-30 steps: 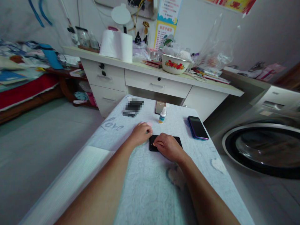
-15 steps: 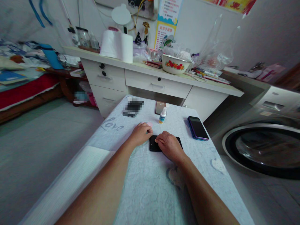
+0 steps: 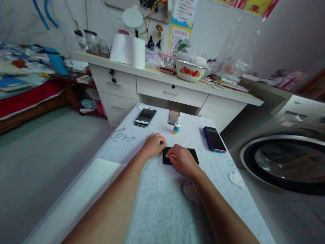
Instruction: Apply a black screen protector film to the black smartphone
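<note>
A black phone [image 3: 192, 154] lies flat on the cloth-covered table, crosswise before me. My right hand [image 3: 183, 160] rests over its middle, fingers pinched together with the tips down on the phone's left part; whatever is between them is too small to make out. At the phone's upper left corner is my left hand [image 3: 153, 145], its fingers curled closed and their grip hidden. Just behind the left hand a small pink piece [image 3: 162, 135] shows, mostly covered. A small white spray bottle [image 3: 176, 126] with a blue and yellow label stands upright beyond both hands.
Two stacked phones [image 3: 145, 116] lie at the table's far left, and another stack [image 3: 214, 139] lies at the right. A brownish phone-shaped item [image 3: 174, 117] is behind the bottle. A white desk [image 3: 157, 84] borders the far end; a washing machine [image 3: 279, 115] stands right.
My right fingertips have shifted slightly left and toward me over the black phone. My left hand stays at the phone's corner, and the view has shifted a little.
</note>
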The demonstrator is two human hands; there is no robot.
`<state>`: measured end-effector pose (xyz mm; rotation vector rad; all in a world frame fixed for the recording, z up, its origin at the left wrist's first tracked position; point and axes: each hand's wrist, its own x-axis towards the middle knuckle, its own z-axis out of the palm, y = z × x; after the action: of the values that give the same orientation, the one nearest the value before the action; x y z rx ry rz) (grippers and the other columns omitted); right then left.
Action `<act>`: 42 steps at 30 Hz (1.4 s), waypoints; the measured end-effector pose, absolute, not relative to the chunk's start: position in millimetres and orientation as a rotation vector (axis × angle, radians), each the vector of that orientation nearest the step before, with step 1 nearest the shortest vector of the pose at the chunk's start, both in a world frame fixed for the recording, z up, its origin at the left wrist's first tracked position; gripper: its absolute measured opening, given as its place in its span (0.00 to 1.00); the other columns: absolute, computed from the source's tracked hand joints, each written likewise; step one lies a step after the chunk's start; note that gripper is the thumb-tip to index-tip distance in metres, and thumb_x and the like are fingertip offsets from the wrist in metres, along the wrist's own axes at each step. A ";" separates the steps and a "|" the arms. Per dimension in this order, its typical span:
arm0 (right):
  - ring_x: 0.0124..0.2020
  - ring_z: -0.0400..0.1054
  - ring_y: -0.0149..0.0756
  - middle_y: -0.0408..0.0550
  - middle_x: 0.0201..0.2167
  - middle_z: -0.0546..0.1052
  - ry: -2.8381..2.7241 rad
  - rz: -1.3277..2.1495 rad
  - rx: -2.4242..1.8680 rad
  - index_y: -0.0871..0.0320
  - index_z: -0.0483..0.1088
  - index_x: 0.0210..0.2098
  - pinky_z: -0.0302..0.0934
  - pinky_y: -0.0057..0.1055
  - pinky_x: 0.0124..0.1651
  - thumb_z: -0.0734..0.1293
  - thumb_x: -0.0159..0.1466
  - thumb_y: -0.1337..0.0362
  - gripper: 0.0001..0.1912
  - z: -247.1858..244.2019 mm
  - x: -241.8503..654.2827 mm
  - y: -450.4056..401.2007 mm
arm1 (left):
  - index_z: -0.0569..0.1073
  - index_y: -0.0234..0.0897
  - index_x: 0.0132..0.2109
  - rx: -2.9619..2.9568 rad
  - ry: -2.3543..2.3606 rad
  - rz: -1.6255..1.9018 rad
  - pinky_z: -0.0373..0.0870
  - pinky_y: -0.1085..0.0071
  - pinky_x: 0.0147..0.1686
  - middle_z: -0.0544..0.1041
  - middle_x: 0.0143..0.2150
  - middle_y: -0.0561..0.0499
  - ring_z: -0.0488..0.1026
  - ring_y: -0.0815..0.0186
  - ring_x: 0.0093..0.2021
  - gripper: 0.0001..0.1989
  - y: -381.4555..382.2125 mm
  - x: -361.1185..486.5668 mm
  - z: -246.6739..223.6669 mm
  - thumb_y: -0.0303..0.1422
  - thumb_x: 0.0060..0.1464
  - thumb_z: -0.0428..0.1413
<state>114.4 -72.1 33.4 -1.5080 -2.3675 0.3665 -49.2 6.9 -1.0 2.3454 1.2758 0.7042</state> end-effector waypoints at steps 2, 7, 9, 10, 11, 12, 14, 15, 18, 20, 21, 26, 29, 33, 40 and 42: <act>0.33 0.64 0.28 0.44 0.31 0.70 -2.366 0.380 -1.496 0.58 0.74 0.34 0.53 0.25 0.37 0.62 0.66 0.68 0.08 34.1 113.3 -73.4 | 0.76 0.38 0.31 2.341 1.277 0.716 0.64 0.64 0.49 0.77 0.36 0.50 0.71 0.62 0.42 0.05 7.2 -49.6 -1.6 0.27 0.51 0.55; 0.33 0.65 0.29 0.44 0.32 0.71 -2.355 0.478 -1.469 0.57 0.74 0.33 0.54 0.25 0.38 0.63 0.63 0.70 0.08 34.7 112.0 -78.1 | 0.76 0.39 0.30 2.336 1.278 0.744 0.65 0.64 0.48 0.77 0.36 0.51 0.71 0.62 0.42 0.05 7.2 -50.2 -3.1 0.28 0.50 0.55; 0.34 0.66 0.30 0.44 0.32 0.72 -2.343 0.514 -1.454 0.57 0.75 0.34 0.55 0.25 0.38 0.63 0.62 0.72 0.09 34.3 111.7 -81.0 | 0.76 0.39 0.30 2.330 1.277 0.751 0.65 0.65 0.49 0.77 0.36 0.51 0.71 0.62 0.42 0.05 7.0 -50.3 -3.2 0.28 0.50 0.55; 0.34 0.66 0.30 0.44 0.32 0.72 -2.337 0.525 -1.446 0.57 0.75 0.34 0.55 0.25 0.38 0.63 0.62 0.72 0.09 33.9 111.4 -82.5 | 0.76 0.38 0.30 2.327 1.276 0.754 0.65 0.65 0.49 0.77 0.36 0.51 0.71 0.62 0.42 0.05 6.9 -50.3 -3.1 0.28 0.50 0.56; 0.34 0.66 0.30 0.44 0.32 0.72 -2.330 0.532 -1.441 0.57 0.75 0.34 0.55 0.25 0.38 0.63 0.61 0.72 0.09 33.4 111.1 -84.0 | 0.76 0.38 0.30 2.327 1.274 0.755 0.65 0.65 0.49 0.77 0.36 0.50 0.71 0.62 0.42 0.05 6.7 -50.3 -2.9 0.28 0.49 0.56; 0.34 0.66 0.30 0.44 0.32 0.72 -2.324 0.534 -1.441 0.57 0.75 0.34 0.55 0.25 0.38 0.63 0.61 0.72 0.09 32.8 110.7 -85.3 | 0.76 0.38 0.30 2.328 1.273 0.755 0.65 0.65 0.49 0.76 0.36 0.50 0.71 0.62 0.42 0.04 6.5 -50.3 -2.6 0.28 0.49 0.56; 0.33 0.66 0.30 0.44 0.32 0.71 -2.322 0.524 -1.456 0.56 0.75 0.34 0.56 0.25 0.38 0.64 0.61 0.71 0.09 31.5 109.7 -87.5 | 0.76 0.38 0.30 2.329 1.275 0.751 0.65 0.65 0.48 0.76 0.36 0.51 0.71 0.63 0.42 0.04 6.0 -50.2 -1.6 0.28 0.50 0.56; 0.33 0.66 0.30 0.44 0.32 0.71 -2.325 0.514 -1.470 0.56 0.75 0.34 0.56 0.25 0.38 0.63 0.62 0.71 0.08 30.9 109.2 -88.3 | 0.76 0.39 0.30 2.330 1.277 0.747 0.65 0.65 0.48 0.76 0.36 0.51 0.71 0.63 0.42 0.05 5.7 -50.1 -1.0 0.28 0.50 0.56; 0.33 0.65 0.30 0.45 0.33 0.70 -2.338 0.465 -1.502 0.56 0.75 0.34 0.56 0.25 0.38 0.63 0.63 0.70 0.09 29.6 108.1 -89.5 | 0.76 0.38 0.29 2.326 1.284 0.734 0.65 0.65 0.48 0.76 0.36 0.50 0.71 0.63 0.42 0.05 4.6 -49.8 1.1 0.28 0.50 0.56; 0.34 0.65 0.30 0.45 0.33 0.70 -2.348 0.429 -1.517 0.56 0.75 0.35 0.56 0.25 0.37 0.62 0.63 0.70 0.09 29.1 108.1 -89.6 | 0.76 0.38 0.29 2.319 1.287 0.725 0.65 0.65 0.48 0.76 0.36 0.50 0.71 0.63 0.42 0.05 4.2 -49.5 1.8 0.28 0.50 0.56; 0.34 0.66 0.30 0.45 0.34 0.70 -2.350 0.410 -1.526 0.55 0.75 0.36 0.55 0.25 0.37 0.62 0.64 0.70 0.10 28.9 108.3 -89.4 | 0.76 0.38 0.29 2.316 1.289 0.722 0.65 0.65 0.48 0.77 0.36 0.50 0.71 0.63 0.42 0.05 4.2 -49.4 1.7 0.28 0.50 0.56; 0.34 0.66 0.31 0.46 0.34 0.69 -2.337 0.291 -1.586 0.55 0.74 0.37 0.54 0.26 0.36 0.61 0.66 0.67 0.10 27.5 109.5 -87.5 | 0.76 0.38 0.30 2.327 1.288 0.729 0.65 0.65 0.49 0.77 0.36 0.50 0.71 0.63 0.42 0.05 5.0 -48.7 -0.2 0.28 0.50 0.55; 0.34 0.66 0.31 0.46 0.35 0.69 -2.323 0.251 -1.621 0.55 0.74 0.38 0.54 0.26 0.35 0.61 0.67 0.67 0.10 27.4 109.6 -86.6 | 0.76 0.38 0.30 2.335 1.282 0.735 0.65 0.65 0.49 0.77 0.36 0.51 0.71 0.63 0.43 0.05 5.1 -48.1 -0.1 0.28 0.51 0.55; 0.31 0.64 0.29 0.45 0.35 0.69 -2.294 0.196 -1.667 0.55 0.74 0.37 0.52 0.26 0.33 0.60 0.68 0.66 0.10 28.0 108.9 -85.2 | 0.76 0.38 0.30 2.331 1.287 0.723 0.65 0.65 0.49 0.77 0.36 0.51 0.72 0.63 0.42 0.05 4.9 -47.8 1.4 0.28 0.50 0.55; 0.28 0.63 0.28 0.46 0.36 0.69 -2.267 0.130 -1.709 0.55 0.74 0.37 0.49 0.27 0.31 0.59 0.69 0.63 0.11 26.7 103.5 -77.8 | 0.76 0.38 0.30 2.317 1.295 0.710 0.65 0.66 0.48 0.77 0.35 0.51 0.72 0.64 0.41 0.05 4.6 -47.9 2.2 0.27 0.50 0.55; 0.29 0.63 0.29 0.46 0.36 0.70 -2.259 0.132 -1.705 0.55 0.74 0.38 0.50 0.26 0.31 0.59 0.69 0.63 0.12 27.5 102.0 -76.6 | 0.76 0.38 0.30 2.312 1.301 0.705 0.65 0.66 0.48 0.77 0.35 0.51 0.71 0.63 0.41 0.05 4.3 -47.6 2.7 0.28 0.51 0.55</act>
<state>102.0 -76.6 27.5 -1.7046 -2.2592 0.1316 -47.6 4.3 2.7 2.3123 1.3012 0.7054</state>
